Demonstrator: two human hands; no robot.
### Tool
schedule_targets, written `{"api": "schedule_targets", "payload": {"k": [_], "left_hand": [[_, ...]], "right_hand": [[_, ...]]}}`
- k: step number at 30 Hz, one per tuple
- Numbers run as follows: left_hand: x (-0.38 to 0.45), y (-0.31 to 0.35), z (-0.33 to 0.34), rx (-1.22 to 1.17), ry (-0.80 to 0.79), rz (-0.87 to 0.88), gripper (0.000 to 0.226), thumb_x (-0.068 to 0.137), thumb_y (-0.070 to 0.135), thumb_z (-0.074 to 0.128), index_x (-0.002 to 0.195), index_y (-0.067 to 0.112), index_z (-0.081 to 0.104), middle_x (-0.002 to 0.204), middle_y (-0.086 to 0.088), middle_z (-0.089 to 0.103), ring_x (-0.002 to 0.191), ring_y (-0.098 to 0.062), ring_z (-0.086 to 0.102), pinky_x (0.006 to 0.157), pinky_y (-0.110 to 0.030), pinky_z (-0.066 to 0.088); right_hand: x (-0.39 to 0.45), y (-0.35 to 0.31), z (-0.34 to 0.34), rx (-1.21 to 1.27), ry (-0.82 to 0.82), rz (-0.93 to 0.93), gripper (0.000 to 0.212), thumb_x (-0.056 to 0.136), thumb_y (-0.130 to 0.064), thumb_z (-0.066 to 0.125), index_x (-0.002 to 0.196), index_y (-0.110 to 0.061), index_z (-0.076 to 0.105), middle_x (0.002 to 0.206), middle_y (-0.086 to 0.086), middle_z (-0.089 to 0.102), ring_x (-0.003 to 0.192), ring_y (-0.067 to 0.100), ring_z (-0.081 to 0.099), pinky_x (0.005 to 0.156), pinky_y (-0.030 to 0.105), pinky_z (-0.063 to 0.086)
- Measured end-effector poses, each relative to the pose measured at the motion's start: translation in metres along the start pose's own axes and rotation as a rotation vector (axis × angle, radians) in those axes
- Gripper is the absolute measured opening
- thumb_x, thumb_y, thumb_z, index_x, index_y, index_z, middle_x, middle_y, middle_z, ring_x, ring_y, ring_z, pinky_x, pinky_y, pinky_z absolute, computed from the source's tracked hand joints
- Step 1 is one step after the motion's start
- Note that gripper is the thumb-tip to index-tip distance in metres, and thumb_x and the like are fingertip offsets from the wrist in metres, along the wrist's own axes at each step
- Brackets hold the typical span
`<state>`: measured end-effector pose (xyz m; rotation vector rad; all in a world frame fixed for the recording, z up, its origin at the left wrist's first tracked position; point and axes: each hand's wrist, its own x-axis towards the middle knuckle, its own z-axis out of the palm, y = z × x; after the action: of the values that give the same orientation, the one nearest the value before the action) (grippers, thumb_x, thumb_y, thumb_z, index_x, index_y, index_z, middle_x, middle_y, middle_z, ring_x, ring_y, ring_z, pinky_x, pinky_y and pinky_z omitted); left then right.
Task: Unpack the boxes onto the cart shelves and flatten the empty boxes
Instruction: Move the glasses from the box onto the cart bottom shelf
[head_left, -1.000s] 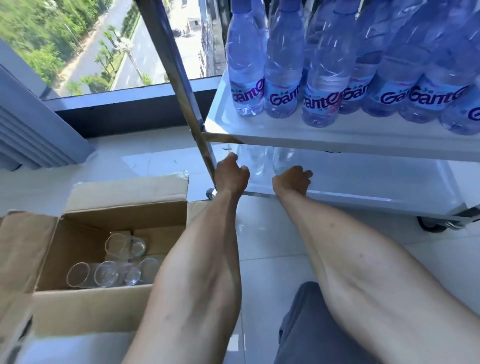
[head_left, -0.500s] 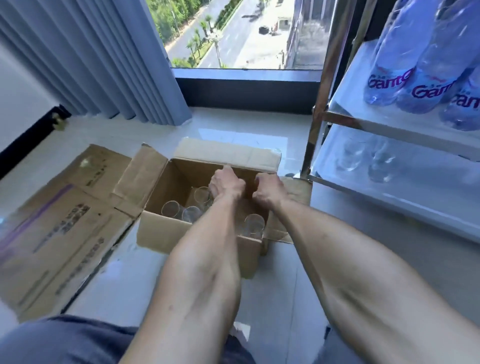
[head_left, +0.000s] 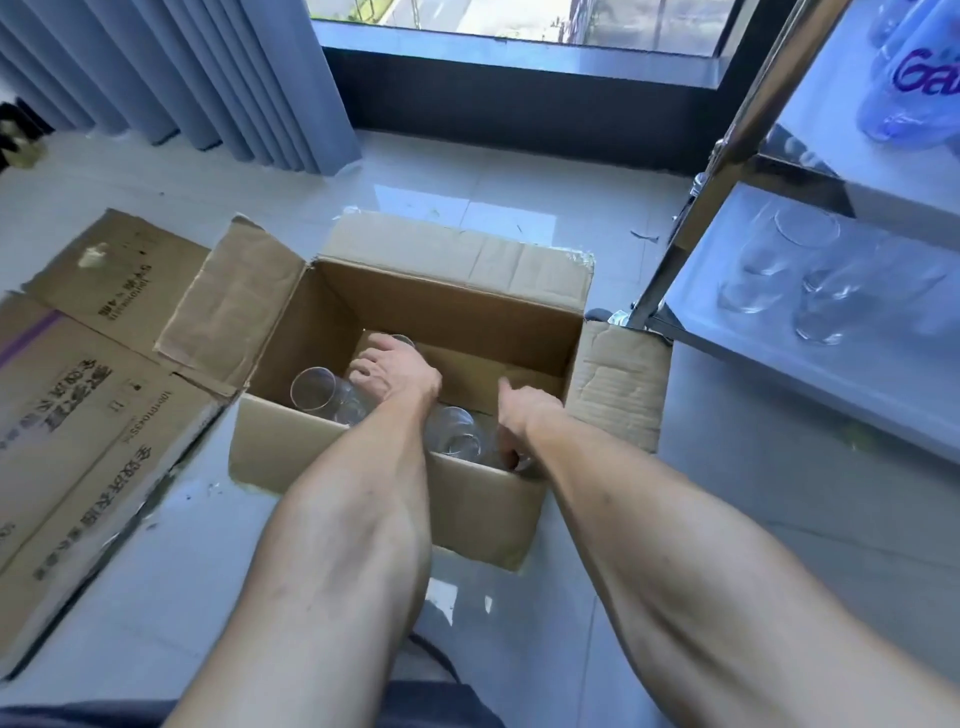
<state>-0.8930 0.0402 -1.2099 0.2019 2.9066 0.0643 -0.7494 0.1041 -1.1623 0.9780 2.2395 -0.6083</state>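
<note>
Head view: left hand (head_left: 397, 374) and right hand (head_left: 519, 415) deep in open box (head_left: 452, 306) at centre, fingers curled onto glasses (head_left: 452, 428); firm grip unclear. Cart (head_left: 748, 130) at 2 o'clock; flattened box (head_left: 78, 415) at 9.

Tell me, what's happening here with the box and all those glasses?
A person is unpacking drinking glasses from an open cardboard box on the floor. Both hands are down inside it: the left hand reaches over the glasses at the back, and the right hand curls round a glass near the front wall. Several glasses already stand on the cart's lower shelf. A flattened box lies to the left.
</note>
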Motion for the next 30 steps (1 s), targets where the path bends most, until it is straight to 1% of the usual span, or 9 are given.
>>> {"api": "schedule_targets", "payload": {"k": [2, 4, 6, 10, 14, 20, 26, 28, 30], "left_hand": [[0.008, 0.002, 0.007, -0.005, 0.051, 0.012, 0.062, 0.087, 0.022, 0.057, 0.141, 0.005, 0.033, 0.137, -0.024, 0.05, 0.127, -0.038, 0.046, 0.106, -0.045, 0.028], [0.013, 0.005, 0.013, -0.038, 0.116, 0.021, 0.049, 0.088, 0.011, 0.046, 0.137, 0.004, 0.04, 0.132, -0.024, 0.053, 0.124, -0.038, 0.048, 0.104, -0.045, 0.029], [0.016, 0.008, 0.013, -0.048, 0.113, 0.031, 0.045, 0.089, 0.013, 0.051, 0.133, 0.005, 0.047, 0.13, -0.023, 0.052, 0.122, -0.037, 0.047, 0.101, -0.044, 0.032], [0.02, 0.016, 0.009, -0.134, -0.01, 0.102, 0.068, 0.074, 0.028, 0.081, 0.13, 0.009, 0.047, 0.131, -0.018, 0.052, 0.123, -0.035, 0.051, 0.101, -0.043, 0.037], [0.011, 0.017, 0.003, -0.338, -0.095, 0.211, 0.072, 0.072, 0.019, 0.084, 0.13, 0.005, 0.044, 0.13, -0.019, 0.053, 0.123, -0.037, 0.054, 0.101, -0.042, 0.043], [-0.011, 0.021, -0.039, -0.53, 0.001, 0.244, 0.076, 0.067, 0.029, 0.08, 0.129, 0.004, 0.045, 0.128, -0.017, 0.053, 0.124, -0.034, 0.05, 0.104, -0.037, 0.039], [-0.05, 0.037, -0.102, -0.635, 0.126, 0.293, 0.066, 0.066, 0.042, 0.074, 0.116, 0.01, 0.046, 0.111, -0.016, 0.06, 0.103, -0.036, 0.06, 0.085, -0.036, 0.046], [-0.065, 0.042, -0.122, -0.653, 0.148, 0.309, 0.066, 0.067, 0.043, 0.073, 0.116, 0.011, 0.044, 0.106, -0.016, 0.065, 0.099, -0.036, 0.064, 0.082, -0.035, 0.046], [-0.085, 0.049, -0.138, -0.643, 0.178, 0.341, 0.068, 0.067, 0.047, 0.072, 0.119, 0.011, 0.044, 0.104, -0.014, 0.066, 0.097, -0.035, 0.064, 0.081, -0.035, 0.048]], "right_hand": [[0.006, -0.001, 0.0, 0.105, 0.004, 0.056, 0.092, 0.078, -0.014, 0.072, 0.152, -0.007, 0.019, 0.139, 0.016, 0.051, 0.128, 0.031, 0.052, 0.097, 0.038, 0.049], [0.012, 0.001, 0.0, 0.228, 0.089, 0.099, 0.083, 0.072, -0.015, 0.076, 0.141, -0.005, 0.032, 0.13, 0.016, 0.056, 0.122, 0.032, 0.056, 0.093, 0.037, 0.05], [0.016, 0.003, 0.001, 0.336, 0.191, 0.128, 0.068, 0.073, -0.016, 0.075, 0.132, -0.008, 0.04, 0.124, 0.015, 0.058, 0.117, 0.034, 0.059, 0.091, 0.037, 0.05], [0.026, 0.004, 0.008, 0.361, 0.24, 0.123, 0.065, 0.074, -0.011, 0.075, 0.13, -0.01, 0.042, 0.122, 0.017, 0.053, 0.115, 0.036, 0.058, 0.091, 0.039, 0.049], [0.024, 0.002, 0.01, 0.401, 0.349, 0.161, 0.065, 0.074, -0.009, 0.075, 0.127, -0.009, 0.039, 0.117, 0.015, 0.06, 0.111, 0.036, 0.062, 0.087, 0.038, 0.051], [0.001, 0.005, -0.026, 0.477, 0.522, 0.096, 0.062, 0.071, -0.009, 0.075, 0.124, -0.009, 0.043, 0.122, 0.014, 0.055, 0.111, 0.034, 0.06, 0.087, 0.037, 0.051], [-0.047, 0.018, -0.07, 0.611, 0.692, 0.133, 0.052, 0.066, -0.015, 0.072, 0.114, -0.014, 0.051, 0.102, 0.01, 0.064, 0.094, 0.031, 0.065, 0.073, 0.031, 0.051], [-0.066, 0.03, -0.081, 0.692, 0.725, 0.15, 0.058, 0.065, -0.024, 0.078, 0.115, -0.014, 0.05, 0.1, 0.009, 0.065, 0.092, 0.029, 0.065, 0.07, 0.029, 0.049], [-0.084, 0.042, -0.089, 0.777, 0.776, 0.135, 0.067, 0.063, -0.033, 0.083, 0.119, -0.015, 0.05, 0.105, 0.009, 0.065, 0.095, 0.028, 0.064, 0.074, 0.03, 0.051]]}}
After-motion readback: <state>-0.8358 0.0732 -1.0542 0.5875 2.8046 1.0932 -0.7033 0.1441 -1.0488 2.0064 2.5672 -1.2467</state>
